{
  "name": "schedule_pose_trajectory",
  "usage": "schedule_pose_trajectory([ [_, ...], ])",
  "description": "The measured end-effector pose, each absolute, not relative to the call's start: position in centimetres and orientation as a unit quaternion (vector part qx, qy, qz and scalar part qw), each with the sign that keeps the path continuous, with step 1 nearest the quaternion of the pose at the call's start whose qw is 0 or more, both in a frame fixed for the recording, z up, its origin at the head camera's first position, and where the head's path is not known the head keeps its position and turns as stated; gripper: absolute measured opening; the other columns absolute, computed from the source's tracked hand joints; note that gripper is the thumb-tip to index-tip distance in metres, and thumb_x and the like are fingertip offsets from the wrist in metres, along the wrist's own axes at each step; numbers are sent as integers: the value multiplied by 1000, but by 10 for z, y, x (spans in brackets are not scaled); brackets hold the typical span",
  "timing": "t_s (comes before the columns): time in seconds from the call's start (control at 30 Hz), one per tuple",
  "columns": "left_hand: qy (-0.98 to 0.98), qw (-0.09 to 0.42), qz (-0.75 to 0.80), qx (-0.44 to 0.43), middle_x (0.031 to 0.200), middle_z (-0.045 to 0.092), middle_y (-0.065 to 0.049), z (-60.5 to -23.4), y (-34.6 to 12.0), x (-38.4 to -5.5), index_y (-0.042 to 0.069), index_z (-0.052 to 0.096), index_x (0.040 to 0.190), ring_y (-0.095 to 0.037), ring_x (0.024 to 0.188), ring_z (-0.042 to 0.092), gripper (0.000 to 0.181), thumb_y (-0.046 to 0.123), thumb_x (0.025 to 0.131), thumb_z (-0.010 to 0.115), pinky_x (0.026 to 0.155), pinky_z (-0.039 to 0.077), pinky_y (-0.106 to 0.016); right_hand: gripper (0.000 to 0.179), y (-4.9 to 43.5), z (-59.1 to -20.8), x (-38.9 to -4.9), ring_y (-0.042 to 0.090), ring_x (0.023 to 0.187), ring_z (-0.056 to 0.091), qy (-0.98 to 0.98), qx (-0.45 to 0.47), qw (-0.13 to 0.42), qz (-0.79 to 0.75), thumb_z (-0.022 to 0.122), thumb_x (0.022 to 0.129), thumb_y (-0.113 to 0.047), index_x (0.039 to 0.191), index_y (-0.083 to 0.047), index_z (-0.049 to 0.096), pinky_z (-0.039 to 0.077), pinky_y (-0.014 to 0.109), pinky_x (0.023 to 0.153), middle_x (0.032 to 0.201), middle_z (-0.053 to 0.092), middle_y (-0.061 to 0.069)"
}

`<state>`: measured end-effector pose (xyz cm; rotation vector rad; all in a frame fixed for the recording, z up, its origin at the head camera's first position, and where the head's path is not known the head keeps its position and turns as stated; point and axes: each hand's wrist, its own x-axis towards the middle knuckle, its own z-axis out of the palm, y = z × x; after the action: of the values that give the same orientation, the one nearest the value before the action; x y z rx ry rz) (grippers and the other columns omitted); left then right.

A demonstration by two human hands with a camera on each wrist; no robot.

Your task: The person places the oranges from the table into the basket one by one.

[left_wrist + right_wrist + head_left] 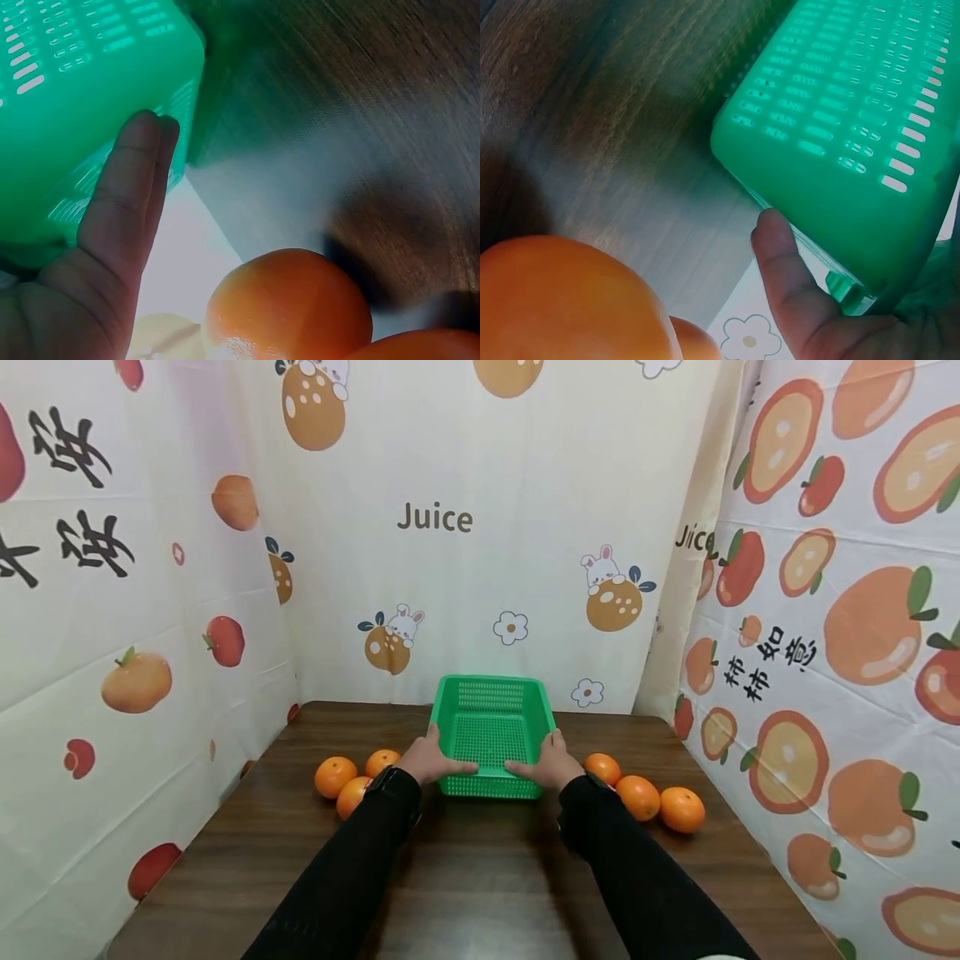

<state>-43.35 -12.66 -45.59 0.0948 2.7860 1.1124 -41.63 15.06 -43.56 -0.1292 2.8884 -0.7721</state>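
A green plastic basket (491, 739) with slotted walls faces me near the back of the table, nothing inside it. At its near left corner is my left hand (438, 760), thumb stretched along the near rim. The straight fingers (124, 180) of that hand lie along the basket's outer wall in the left wrist view. My right hand (551, 762) mirrors this at the near right corner, its thumb pointing inward over the rim. In the right wrist view an extended finger (776, 247) lies along the basket's edge; the other fingers are hidden.
Three oranges (335, 777) lie grouped left of the basket, close to my left wrist. Three more oranges (637, 797) sit in a row to the right, beside my right wrist. Fruit-printed cloth (480, 577) hangs behind and on both sides of the dark wooden table (480, 877).
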Motion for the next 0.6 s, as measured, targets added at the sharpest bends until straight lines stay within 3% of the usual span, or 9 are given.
schedule_pose_trajectory([
  [0.27,920,84,382,25,174,27,-26,-455,-125,-431,7,0,172,-38,153,42,149,81,71,82,125,36,-58,128,157,-438,-423,45,156,34,955,-44,88,-279,71,92,-70,167,9,4,37,57,125,177,-6,26],
  [0.37,919,87,384,24,173,27,-26,-457,-125,-432,7,0,172,-39,153,42,150,82,71,82,124,37,-58,126,161,-438,-422,41,148,42,951,-39,90,-292,75,91,-66,167,8,7,39,56,123,177,5,27],
  [0.53,918,86,386,20,174,26,-25,-457,-126,-437,7,0,172,-37,154,42,150,79,71,84,125,37,-57,112,164,-432,-416,36,128,53,954,-38,74,-288,78,92,-60,162,10,25,48,53,115,165,32,29],
  [0.6,920,85,381,25,174,25,-27,-455,-126,-435,5,-1,171,-39,155,41,149,79,72,82,124,38,-57,106,165,-429,-411,38,132,55,960,-48,66,-268,76,94,-59,160,11,31,48,52,115,165,34,30],
])
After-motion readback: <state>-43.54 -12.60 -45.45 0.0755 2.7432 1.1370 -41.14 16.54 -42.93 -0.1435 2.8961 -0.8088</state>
